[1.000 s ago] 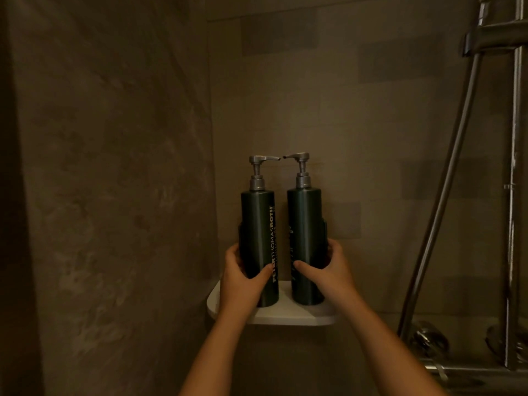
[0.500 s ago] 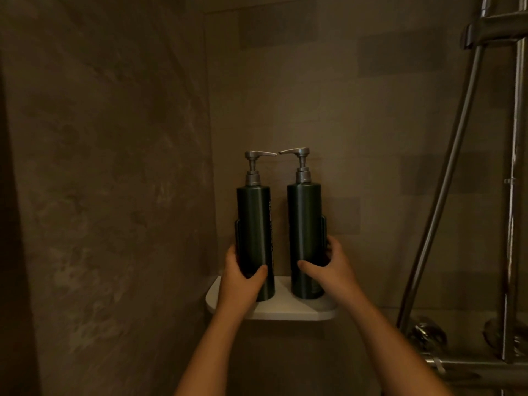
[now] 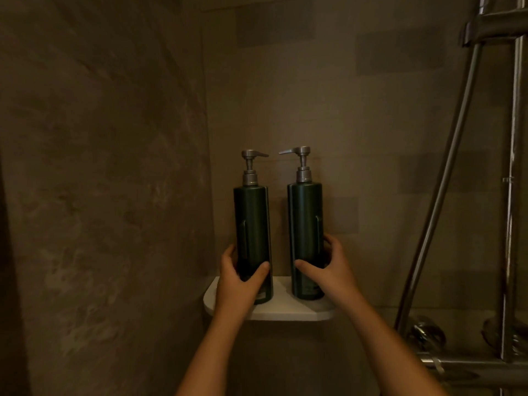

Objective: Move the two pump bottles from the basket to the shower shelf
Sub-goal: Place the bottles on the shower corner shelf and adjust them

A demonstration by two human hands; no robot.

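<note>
Two tall dark green pump bottles with silver pumps stand upright, side by side, on a small white corner shelf [image 3: 285, 311]. My left hand [image 3: 241, 277] wraps the lower part of the left bottle [image 3: 253, 224]. My right hand [image 3: 328, 270] wraps the lower part of the right bottle [image 3: 304, 221]. The two pump spouts point toward each other. A gap separates the bottles. No basket is in view.
Brown tiled walls meet in the corner behind the shelf. A chrome shower hose [image 3: 445, 178] and riser rail [image 3: 514, 195] run down the right side to the mixer tap [image 3: 428, 335] at the lower right.
Both bottles have been turned about their axes: the white lettering on the left bottle no longer faces me. The bottles now stand a little further apart on the shelf.
</note>
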